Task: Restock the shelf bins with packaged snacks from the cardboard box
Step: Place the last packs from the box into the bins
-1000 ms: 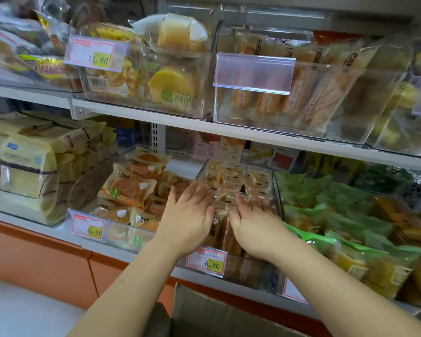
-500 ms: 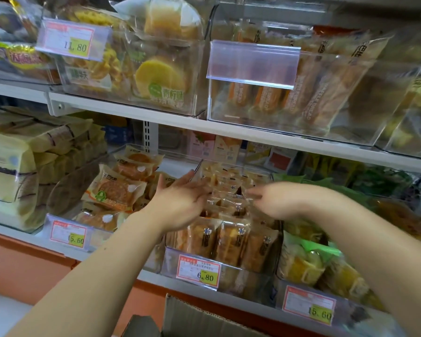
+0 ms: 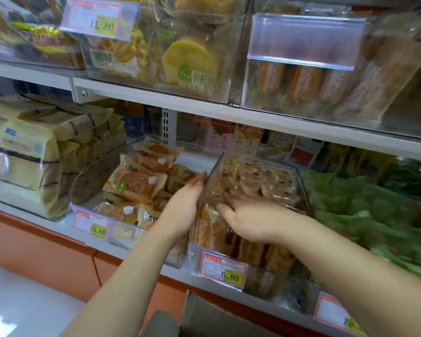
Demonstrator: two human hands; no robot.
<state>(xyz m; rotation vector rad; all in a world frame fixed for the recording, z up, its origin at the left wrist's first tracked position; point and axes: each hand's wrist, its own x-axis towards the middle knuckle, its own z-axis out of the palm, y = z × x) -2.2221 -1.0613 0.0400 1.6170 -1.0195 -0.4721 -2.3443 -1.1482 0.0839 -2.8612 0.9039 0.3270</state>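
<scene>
A clear shelf bin (image 3: 299, 181) with a 6.80 price tag (image 3: 223, 269) sits on the lower shelf, filled with rows of small brown packaged snacks (image 3: 255, 250). My left hand (image 3: 180, 210) lies flat against the outside of the bin's left wall, fingers straight. My right hand (image 3: 248, 215) is inside the bin, its spread fingers pressing down on the packs. Neither hand holds a pack. An open flap of the cardboard box (image 3: 204, 314) shows at the bottom edge, below the shelf; its contents are hidden.
Left of this bin is a bin of round cakes in tan wrappers (image 3: 134, 183), tagged 5.60. To the right is a bin of green packs (image 3: 365, 210). Yellow bagged cakes (image 3: 27, 154) fill the far left. The upper shelf (image 3: 204, 110) overhangs close above, loaded with clear bins.
My right hand has come down from the bin's right side onto the packs inside it. My left hand has shifted to the bin's left wall. The view has moved closer.
</scene>
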